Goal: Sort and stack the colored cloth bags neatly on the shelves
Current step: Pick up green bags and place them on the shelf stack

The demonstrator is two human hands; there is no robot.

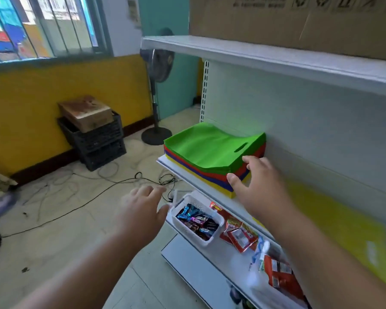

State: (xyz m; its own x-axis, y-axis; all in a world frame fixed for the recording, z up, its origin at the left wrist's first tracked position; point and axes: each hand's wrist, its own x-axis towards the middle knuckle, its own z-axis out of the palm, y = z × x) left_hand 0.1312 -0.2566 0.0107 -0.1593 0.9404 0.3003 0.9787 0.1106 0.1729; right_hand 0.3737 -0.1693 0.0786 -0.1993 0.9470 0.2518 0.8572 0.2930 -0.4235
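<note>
The job looks partly done. A pile of cloth bags (212,159) sits on the middle shelf (185,175), with green on top, then red, blue and yellow. The right hand (257,186) has its fingers spread and touches the near corner of the pile. The left hand (143,210) is spread too and holds nothing. One yellow bag (334,221) lies flat by itself further right, not stacked yet.

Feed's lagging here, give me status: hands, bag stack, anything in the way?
Right hand open, fingers at the near corner of the bag stack. Left hand open, holding nothing. Stack on the shelf, green on top. Nothing blocking.
</note>
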